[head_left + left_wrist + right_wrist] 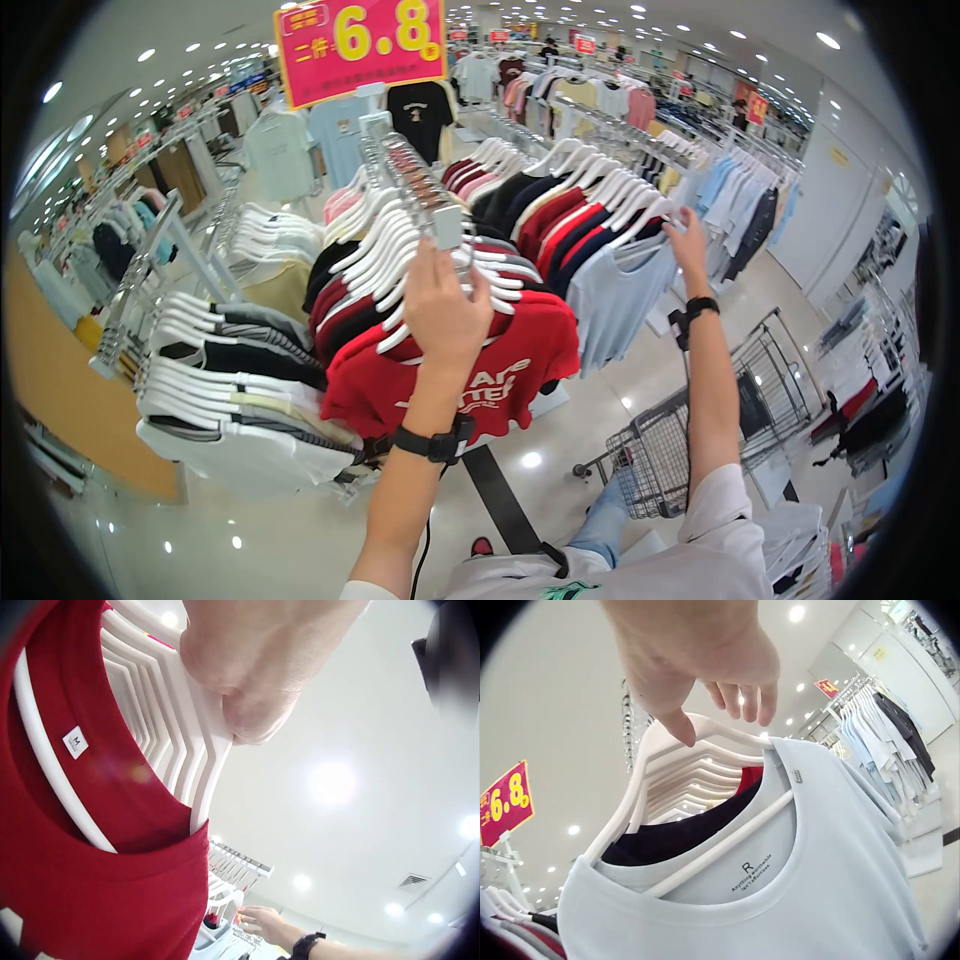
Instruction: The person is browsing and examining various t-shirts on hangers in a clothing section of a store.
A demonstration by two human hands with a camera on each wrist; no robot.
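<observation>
My left hand [447,310] is at the front end of the rail, its fingers pointing up and its thumb apart, against white hangers [196,724]. Just below hangs a red T-shirt [455,360] with white lettering; its neck label shows in the left wrist view. My right hand [705,652] is over the hanger [667,742] of a light blue T-shirt [780,900], thumb and fingers spread apart. In the head view, the right hand [688,245] reaches the shoulder end of the light blue shirt's hanger. Whether the fingertips touch it is unclear.
A metal rail [415,180] runs away between the two rows of shirts. White and striped clothes [240,420] hang at the left. A wire shopping cart [650,450] stands at the lower right, and a pink price sign [360,45] is above.
</observation>
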